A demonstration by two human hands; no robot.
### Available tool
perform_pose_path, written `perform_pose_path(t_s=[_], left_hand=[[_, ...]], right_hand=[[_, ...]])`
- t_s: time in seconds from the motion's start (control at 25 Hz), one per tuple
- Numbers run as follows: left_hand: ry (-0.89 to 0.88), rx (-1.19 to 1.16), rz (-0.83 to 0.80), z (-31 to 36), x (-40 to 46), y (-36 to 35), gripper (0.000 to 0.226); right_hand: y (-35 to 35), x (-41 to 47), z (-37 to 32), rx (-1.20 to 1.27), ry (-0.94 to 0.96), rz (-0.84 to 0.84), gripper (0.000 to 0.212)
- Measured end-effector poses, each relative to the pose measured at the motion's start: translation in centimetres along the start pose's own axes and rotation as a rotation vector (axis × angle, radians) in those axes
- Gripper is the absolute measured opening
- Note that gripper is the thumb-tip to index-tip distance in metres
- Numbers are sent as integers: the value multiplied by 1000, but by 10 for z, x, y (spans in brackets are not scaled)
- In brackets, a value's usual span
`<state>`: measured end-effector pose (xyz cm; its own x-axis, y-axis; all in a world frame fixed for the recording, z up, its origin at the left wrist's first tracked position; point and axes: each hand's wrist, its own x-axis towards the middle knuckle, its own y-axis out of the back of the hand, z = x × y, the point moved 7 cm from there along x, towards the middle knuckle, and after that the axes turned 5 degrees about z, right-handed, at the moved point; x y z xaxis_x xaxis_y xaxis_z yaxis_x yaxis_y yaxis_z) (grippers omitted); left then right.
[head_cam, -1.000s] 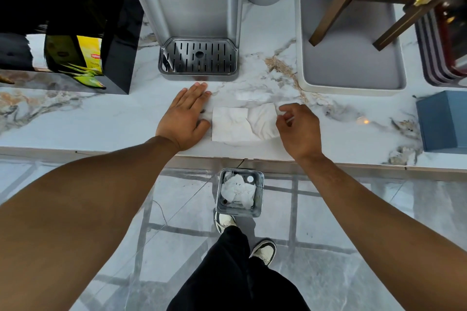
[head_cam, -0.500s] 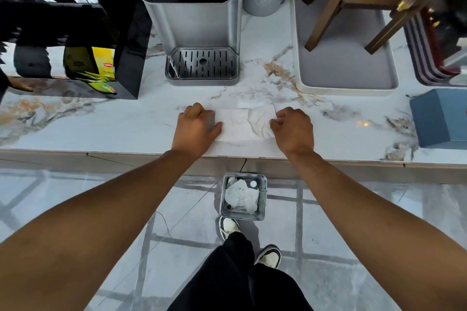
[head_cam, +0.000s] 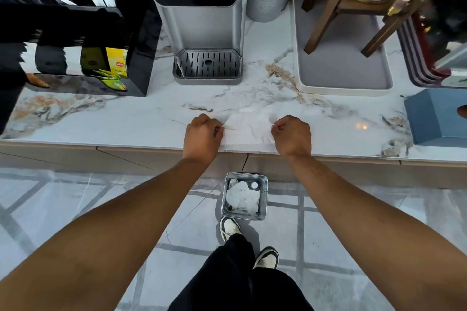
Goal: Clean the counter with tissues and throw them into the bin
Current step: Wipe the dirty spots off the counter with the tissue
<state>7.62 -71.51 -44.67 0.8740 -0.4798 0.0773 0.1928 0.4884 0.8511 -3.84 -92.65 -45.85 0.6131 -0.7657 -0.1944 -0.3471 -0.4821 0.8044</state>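
Both hands — left hand, right hand — are fisted, pinching opposite ends of the tissue stretched left-right at the surface's near edge; the bin sits directly below, nearer.

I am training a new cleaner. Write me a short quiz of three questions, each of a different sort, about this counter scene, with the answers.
1. True or false: the tissue lies spread near the front edge of the counter, with the left hand and the right hand each closed on one of its sides.
2. Multiple choice: where is the bin? A) on the counter; B) on the floor below the counter edge; C) inside the grey tray.
3. Fill in: the bin already holds crumpled white ____.

Key
1. True.
2. B.
3. Tissues.
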Motion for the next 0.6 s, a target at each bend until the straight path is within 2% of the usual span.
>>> perform_pose_path(t_s=[0.16, 0.44, 0.6], left_hand=[[49, -100, 42, 8, -19, 14, 11], [266, -309, 103, 15, -77, 40, 14], [410, -403, 144, 4, -113, 37, 16]], right_hand=[[9, -17, 4, 84, 38, 2, 15], [28, -66, 20, 327, 81, -41, 8], [23, -96, 45, 448, 26, -65, 22]])
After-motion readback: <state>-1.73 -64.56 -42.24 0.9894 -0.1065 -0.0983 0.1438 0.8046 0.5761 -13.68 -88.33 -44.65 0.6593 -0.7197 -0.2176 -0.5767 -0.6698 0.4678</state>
